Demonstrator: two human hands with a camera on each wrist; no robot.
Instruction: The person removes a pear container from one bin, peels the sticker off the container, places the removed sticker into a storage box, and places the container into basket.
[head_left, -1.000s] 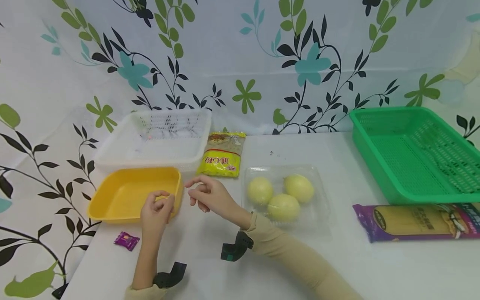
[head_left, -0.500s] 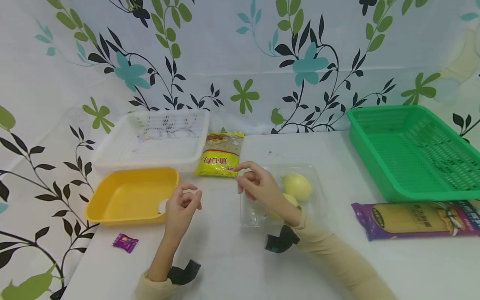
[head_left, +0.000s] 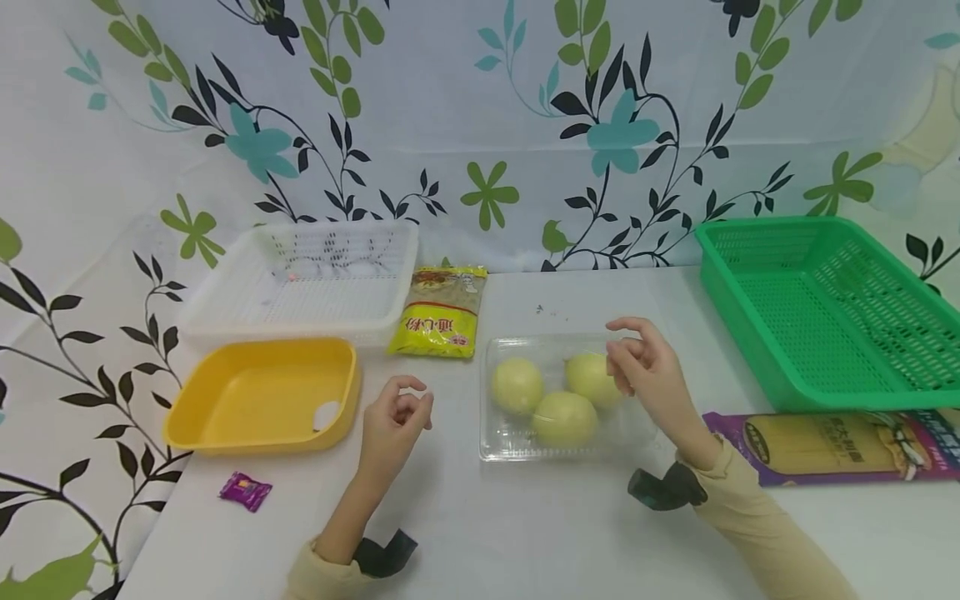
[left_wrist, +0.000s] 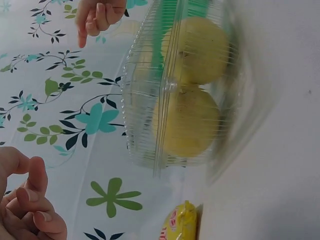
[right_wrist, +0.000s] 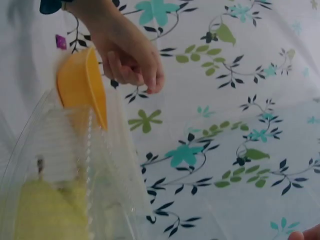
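Observation:
A clear plastic clamshell box holds several pale yellow-green round fruits; a dark stem shows on one in the right wrist view. Above the box's right side hangs my right hand, fingers loosely bent around nothing. My left hand hovers over the table between the box and a yellow basin, its fingers also loosely curled and holding nothing. Inside that basin, by its right wall, lies a small white rounded thing. The left wrist view shows the box's side and its fruits close up.
Behind the basin stands a white basket, beside a yellow food packet. A purple-wrapped sweet lies front left. On the right are a green basket and a long purple noodle packet. A patterned cloth hangs behind.
My right hand has travelled right, from near the basin across to the box's right side. My left hand has moved right, off the basin's edge, uncovering the white thing in it.

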